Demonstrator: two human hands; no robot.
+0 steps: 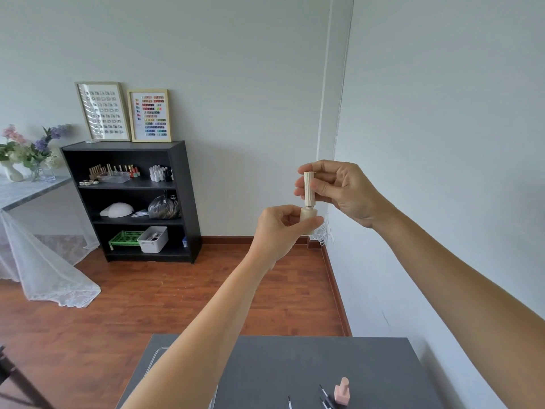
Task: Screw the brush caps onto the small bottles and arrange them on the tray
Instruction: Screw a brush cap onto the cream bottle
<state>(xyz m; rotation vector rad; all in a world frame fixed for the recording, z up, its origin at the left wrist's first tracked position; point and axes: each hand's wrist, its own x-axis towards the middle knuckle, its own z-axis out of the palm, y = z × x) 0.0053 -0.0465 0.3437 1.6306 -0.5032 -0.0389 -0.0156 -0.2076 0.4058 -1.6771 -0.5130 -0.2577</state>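
Observation:
I hold a small cream bottle (308, 215) up in the air with my left hand (280, 228), fingers wrapped around its body. My right hand (339, 188) pinches a ribbed cream brush cap (308, 187) that stands upright on the bottle's neck, with a thin dark gap showing between cap and bottle. On the grey table (295, 367) below, a pink bottle (342, 392) stands near the bottom edge with thin black brush stems (324, 394) lying beside it. A clear tray edge (156, 354) shows at the table's left, mostly hidden by my left forearm.
A white wall runs close along the right of the table. Across the wooden floor stands a black shelf (132, 199) with bottles, a lamp and baskets. A lace-covered table (29, 196) with flowers stands at far left.

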